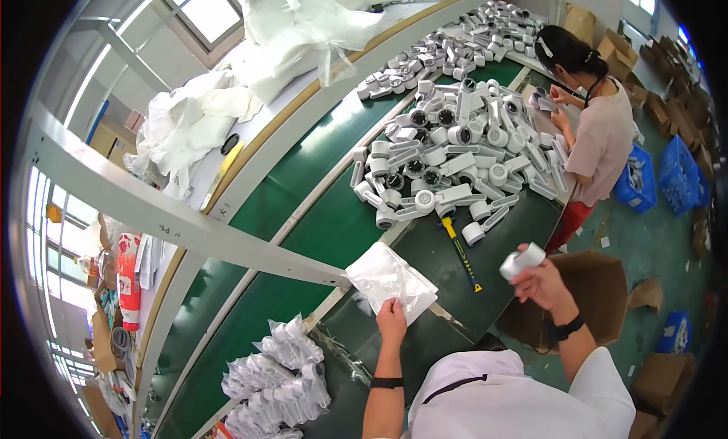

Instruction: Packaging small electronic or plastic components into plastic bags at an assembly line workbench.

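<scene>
My left hand [391, 319] pinches the near edge of a clear plastic bag [400, 293]. That bag lies on a stack of white, translucent bags [375, 268] on the dark green work surface. Off to the right, my right hand [541, 284] is closed around a small white plastic device [522, 261] with a rounded head, raised above an open cardboard box. Beyond both hands spreads a large heap of similar white handheld devices [455, 162], some with dark round faces. A yellow and black utility knife [461, 255] lies between the heap and my hands.
Bagged white devices [277, 386] are piled at the near left. A white metal post [189, 228] crosses left of the bags, below a shelf with white plastic sheeting [193, 120]. The cardboard box [603, 295] stands at right. A co-worker [603, 128] handles a device at the far right.
</scene>
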Action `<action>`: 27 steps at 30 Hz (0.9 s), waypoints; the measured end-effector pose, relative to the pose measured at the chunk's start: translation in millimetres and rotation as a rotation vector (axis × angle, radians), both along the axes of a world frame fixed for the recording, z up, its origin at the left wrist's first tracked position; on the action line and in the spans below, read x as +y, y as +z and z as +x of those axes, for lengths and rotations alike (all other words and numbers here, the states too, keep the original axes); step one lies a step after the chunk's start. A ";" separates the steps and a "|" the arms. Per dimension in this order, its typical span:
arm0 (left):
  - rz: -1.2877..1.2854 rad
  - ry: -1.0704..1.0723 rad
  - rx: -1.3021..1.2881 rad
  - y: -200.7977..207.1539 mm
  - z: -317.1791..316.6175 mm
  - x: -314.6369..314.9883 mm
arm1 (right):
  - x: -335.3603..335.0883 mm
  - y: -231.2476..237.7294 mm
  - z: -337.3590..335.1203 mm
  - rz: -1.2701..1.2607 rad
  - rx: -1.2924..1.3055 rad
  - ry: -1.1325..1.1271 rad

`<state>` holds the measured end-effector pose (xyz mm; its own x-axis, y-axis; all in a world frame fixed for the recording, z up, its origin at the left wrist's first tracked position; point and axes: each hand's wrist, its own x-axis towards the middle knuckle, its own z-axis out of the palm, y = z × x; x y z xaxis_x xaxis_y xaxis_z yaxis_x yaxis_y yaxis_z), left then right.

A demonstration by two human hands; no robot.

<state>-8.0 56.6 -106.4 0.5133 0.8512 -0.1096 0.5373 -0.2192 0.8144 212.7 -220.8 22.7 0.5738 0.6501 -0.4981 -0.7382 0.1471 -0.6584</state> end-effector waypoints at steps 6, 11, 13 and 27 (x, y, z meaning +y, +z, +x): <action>-0.316 0.050 -0.176 3.5 -0.8 7.4 | 30.6 -6.4 -61.4 0.376 0.240 0.227; -0.441 -0.011 -0.367 19.7 -0.5 -3.7 | 74.2 -12.2 -90.6 -0.009 -0.401 0.325; -0.561 0.022 -0.477 26.6 1.2 -11.0 | 85.0 0.1 -93.5 0.027 -0.382 0.331; -0.871 -0.008 -0.760 70.9 5.0 -40.1 | 132.0 -40.8 -110.0 -0.209 -0.717 0.198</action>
